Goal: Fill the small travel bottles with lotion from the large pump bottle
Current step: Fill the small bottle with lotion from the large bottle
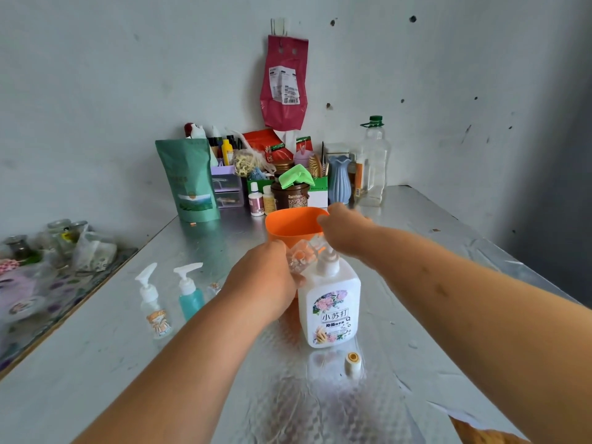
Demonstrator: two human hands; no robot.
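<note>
Gripping a small clear bottle (pixel 299 257) with curled fingers, the left hand (pixel 266 280) held it just beside the neck of the large pump bottle (pixel 331 306), which stood upright on the table (pixel 128 363) at the middle of the view. The right hand (pixel 344 233) lay over the top of that pump and hid its head. Its fingers were bent downward, but the blur made it impossible to tell whether they clasped the pump or only pressed on it. An orange cup (pixel 288 227) stood right behind both hands. To the left, well apart from the large bottle, a clear sticker bottle (pixel 155 306) and a teal bottle (pixel 191 296) stood upright with their pumps on. A loose white cap (pixel 353 363) stood near the front of the large bottle.
</note>
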